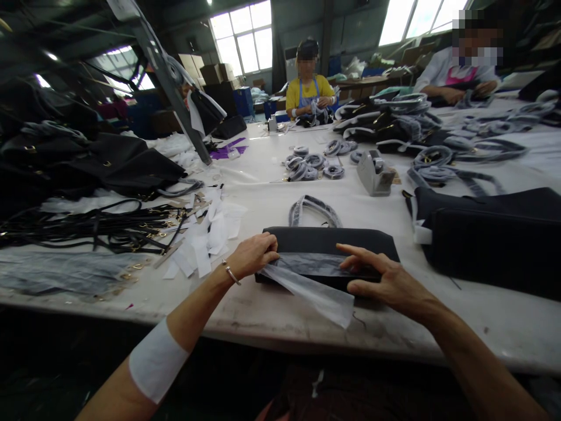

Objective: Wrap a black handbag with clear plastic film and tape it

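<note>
Whitish tabletop: left hand pinches translucent film; right hand unclenched over black bag.

A bag workshop, shown by piled black bags, aproned workers and a long worktable.

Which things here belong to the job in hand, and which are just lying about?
Apparently in the job:
black bag, at the right hand
translucent strip, held by the left hand

Apparently lying about:
white paper scraps
thin black straps
tape dispenser
purple sheet
</note>
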A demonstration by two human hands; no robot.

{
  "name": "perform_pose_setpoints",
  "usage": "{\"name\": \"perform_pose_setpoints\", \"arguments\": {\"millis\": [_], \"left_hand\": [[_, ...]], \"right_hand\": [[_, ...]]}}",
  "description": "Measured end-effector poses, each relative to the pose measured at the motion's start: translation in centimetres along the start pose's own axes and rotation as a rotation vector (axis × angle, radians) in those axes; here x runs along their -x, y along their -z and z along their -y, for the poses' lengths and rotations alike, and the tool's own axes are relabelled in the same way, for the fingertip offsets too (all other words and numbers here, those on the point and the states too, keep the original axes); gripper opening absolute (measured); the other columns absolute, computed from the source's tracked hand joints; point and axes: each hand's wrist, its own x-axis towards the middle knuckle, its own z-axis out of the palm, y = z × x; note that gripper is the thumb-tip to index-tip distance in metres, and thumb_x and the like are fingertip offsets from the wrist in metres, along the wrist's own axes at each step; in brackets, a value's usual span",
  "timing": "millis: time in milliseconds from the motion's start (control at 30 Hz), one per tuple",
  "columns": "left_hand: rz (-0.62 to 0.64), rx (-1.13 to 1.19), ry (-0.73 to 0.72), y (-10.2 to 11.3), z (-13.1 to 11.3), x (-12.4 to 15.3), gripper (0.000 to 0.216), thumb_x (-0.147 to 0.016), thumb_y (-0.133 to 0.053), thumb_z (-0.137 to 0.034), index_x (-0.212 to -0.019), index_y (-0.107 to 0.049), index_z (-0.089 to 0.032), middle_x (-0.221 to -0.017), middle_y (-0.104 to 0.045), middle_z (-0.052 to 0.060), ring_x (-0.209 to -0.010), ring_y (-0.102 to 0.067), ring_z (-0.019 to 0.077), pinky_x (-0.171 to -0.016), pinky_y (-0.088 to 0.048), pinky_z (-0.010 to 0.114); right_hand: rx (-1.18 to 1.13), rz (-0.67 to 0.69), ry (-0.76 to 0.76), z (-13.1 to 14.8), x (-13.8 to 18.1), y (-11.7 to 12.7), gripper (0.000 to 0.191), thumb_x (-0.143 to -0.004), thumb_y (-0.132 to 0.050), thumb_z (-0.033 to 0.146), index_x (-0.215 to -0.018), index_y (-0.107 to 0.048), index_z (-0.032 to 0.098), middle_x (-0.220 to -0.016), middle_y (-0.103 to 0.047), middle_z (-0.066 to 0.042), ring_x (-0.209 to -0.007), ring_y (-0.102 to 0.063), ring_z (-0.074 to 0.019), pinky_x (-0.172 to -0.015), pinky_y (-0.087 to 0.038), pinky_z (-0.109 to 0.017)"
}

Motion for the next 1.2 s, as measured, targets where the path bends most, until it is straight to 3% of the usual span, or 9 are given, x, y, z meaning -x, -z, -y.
{"name": "perform_pose_setpoints", "arguments": {"millis": [167,300,467,667,767,867,967,1067,1200], "left_hand": [[-0.043,-0.055,-0.005,-0.6,-0.1,0.2,0.009,-0.086,-0.055,-0.027,-0.08,-0.052,-0.02,-0.084,-0.056,0.001,-0.078,-0.053,0.0159,-0.069,-0.04,0.027],[-0.123,-0.138,-0.017,-1.2,-0.4,0.4,0.011,-0.088,-0.054,-0.029,-0.082,-0.051,-0.02,-0.087,-0.056,0.002,-0.082,-0.053,0.0179,-0.076,-0.04,0.03],[-0.074,-0.108,-0.029,-1.2,0.0,0.1,0.009,-0.089,-0.052,-0.026,-0.082,-0.051,-0.02,-0.085,-0.056,0.002,-0.08,-0.054,0.0174,-0.073,-0.041,0.029],[-0.091,-0.081,-0.026,-1.3,0.3,0.0,0.01,-0.089,-0.052,-0.026,-0.081,-0.051,-0.02,-0.085,-0.056,0.001,-0.08,-0.054,0.017,-0.073,-0.041,0.029],[-0.081,-0.07,-0.021,-1.1,0.1,0.0,0.009,-0.089,-0.052,-0.024,-0.081,-0.051,-0.02,-0.085,-0.056,0.002,-0.079,-0.054,0.017,-0.073,-0.041,0.029],[-0.074,-0.066,-0.02,-1.1,0.0,0.0,0.008,-0.089,-0.052,-0.023,-0.081,-0.051,-0.019,-0.085,-0.056,0.002,-0.079,-0.054,0.017,-0.073,-0.041,0.029],[-0.087,-0.064,-0.028,-1.2,0.2,0.0,0.009,-0.088,-0.052,-0.025,-0.081,-0.051,-0.02,-0.084,-0.056,0.001,-0.078,-0.054,0.017,-0.071,-0.04,0.029],[-0.088,-0.061,-0.03,-1.4,0.5,-0.1,0.01,-0.088,-0.052,-0.026,-0.081,-0.051,-0.02,-0.083,-0.056,0.001,-0.077,-0.053,0.0166,-0.07,-0.04,0.029],[-0.088,-0.061,-0.038,-1.5,0.6,-0.2,0.01,-0.088,-0.051,-0.026,-0.08,-0.051,-0.02,-0.083,-0.056,0.001,-0.075,-0.053,0.0164,-0.069,-0.04,0.029]], "right_hand": [[-0.105,0.054,0.036,-0.5,0.6,0.9,0.05,-0.079,-0.067,0.046,-0.125,-0.058,0.031,-0.121,-0.063,-0.003,-0.113,-0.057,-0.0246,-0.101,-0.041,-0.039],[-0.066,-0.037,0.045,-0.5,-0.4,0.5,0.037,-0.082,-0.063,0.041,-0.116,-0.064,0.027,-0.115,-0.066,-0.004,-0.106,-0.06,-0.0232,-0.095,-0.046,-0.036],[0.169,-0.065,0.208,-0.6,-1.2,-0.6,0.018,-0.084,-0.06,0.033,-0.096,-0.072,0.026,-0.107,-0.067,-0.005,-0.099,-0.062,-0.024,-0.092,-0.047,-0.042],[0.382,-0.079,0.416,-0.3,1.2,-1.2,0.054,-0.079,-0.061,0.017,-0.131,-0.053,0.03,-0.129,-0.058,-0.006,-0.12,-0.051,-0.0258,-0.1,-0.042,-0.048],[0.365,-0.087,0.462,0.2,2.8,-1.6,0.059,-0.08,-0.061,0.017,-0.135,-0.048,0.033,-0.138,-0.05,-0.005,-0.128,-0.044,-0.0255,-0.106,-0.038,-0.047],[0.197,-0.127,0.339,0.6,4.2,-2.3,0.049,-0.082,-0.064,0.028,-0.13,-0.054,0.033,-0.133,-0.055,-0.005,-0.12,-0.053,-0.0248,-0.103,-0.043,-0.043],[-0.181,-0.181,0.001,0.9,5.2,-3.2,0.045,-0.082,-0.064,0.043,-0.122,-0.06,0.025,-0.113,-0.066,-0.009,-0.096,-0.065,-0.0229,-0.085,-0.056,-0.037],[-0.59,-0.043,-0.318,1.4,5.4,-4.1,0.057,-0.078,-0.064,0.056,-0.119,-0.061,0.016,-0.097,-0.069,-0.011,-0.081,-0.067,-0.0228,-0.061,-0.058,-0.032],[-0.843,0.047,-0.447,2.4,4.7,-5.5,0.058,-0.067,-0.075,0.052,-0.111,-0.067,0.015,-0.095,-0.068,-0.009,-0.075,-0.066,-0.0188,-0.057,-0.056,-0.027]]}}
